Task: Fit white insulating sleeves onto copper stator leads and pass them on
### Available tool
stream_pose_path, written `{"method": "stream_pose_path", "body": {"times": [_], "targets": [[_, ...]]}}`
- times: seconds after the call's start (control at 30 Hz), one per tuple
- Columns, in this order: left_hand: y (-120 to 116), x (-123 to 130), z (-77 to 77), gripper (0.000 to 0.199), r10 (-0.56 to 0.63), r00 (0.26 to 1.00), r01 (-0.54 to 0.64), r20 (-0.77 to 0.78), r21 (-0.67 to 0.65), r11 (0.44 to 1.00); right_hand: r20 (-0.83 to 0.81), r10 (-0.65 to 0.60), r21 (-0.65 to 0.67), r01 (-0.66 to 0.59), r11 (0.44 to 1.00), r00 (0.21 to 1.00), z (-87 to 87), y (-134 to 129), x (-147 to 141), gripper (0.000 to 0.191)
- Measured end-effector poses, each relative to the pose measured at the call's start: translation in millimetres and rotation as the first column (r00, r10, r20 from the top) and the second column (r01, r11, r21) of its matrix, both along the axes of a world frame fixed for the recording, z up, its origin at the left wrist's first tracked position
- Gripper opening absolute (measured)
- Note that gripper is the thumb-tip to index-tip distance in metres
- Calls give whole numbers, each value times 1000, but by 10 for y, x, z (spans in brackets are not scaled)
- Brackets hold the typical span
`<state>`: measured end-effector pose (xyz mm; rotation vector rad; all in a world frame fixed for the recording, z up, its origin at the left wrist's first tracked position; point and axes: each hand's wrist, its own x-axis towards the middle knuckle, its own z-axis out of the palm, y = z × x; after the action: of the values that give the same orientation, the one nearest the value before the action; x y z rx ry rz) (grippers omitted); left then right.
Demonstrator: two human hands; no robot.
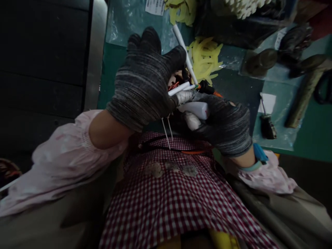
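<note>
Both hands wear dark grey striped gloves with white-wrapped thumbs. My left hand point(145, 76) is closed around a copper-wire winding point(175, 84), its upper fingers stretched and its thumb beside a short white sleeve point(179, 89). Much of the winding is hidden by the gloves. A longer white sleeve point(185, 52) sticks up past the index finger. My right hand point(225, 124) grips a smooth white plastic handle point(195, 110) between thumb and fingers; its far end is out of sight. Near the right fingertips are a black and orange lead point(207, 88) and thin coloured wires. White cord ends point(167, 129) hang below.
Yellow strips point(204, 58) lie behind the winding on the green tabletop point(316, 128). To the right are a wooden-handled hammer point(306, 93), a small dark brush-like piece point(268, 126) and plastic bags. Pale tubes point(246, 7) are bundled at the back. A metal edge point(95, 52) runs along the left.
</note>
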<state>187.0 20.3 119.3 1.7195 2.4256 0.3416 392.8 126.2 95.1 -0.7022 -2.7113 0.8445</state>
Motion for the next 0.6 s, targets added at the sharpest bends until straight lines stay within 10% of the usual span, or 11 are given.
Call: {"method": "stream_pose_path", "body": {"times": [0.2, 0.6], "targets": [[422, 165, 301, 79, 76, 997, -82, -32, -304, 949, 55, -135, 410, 100, 907, 989, 35, 51, 25, 44], [547, 216, 400, 69, -16, 996, -18, -85, -384, 923, -19, -86, 390, 87, 917, 996, -41, 54, 37, 41]]}}
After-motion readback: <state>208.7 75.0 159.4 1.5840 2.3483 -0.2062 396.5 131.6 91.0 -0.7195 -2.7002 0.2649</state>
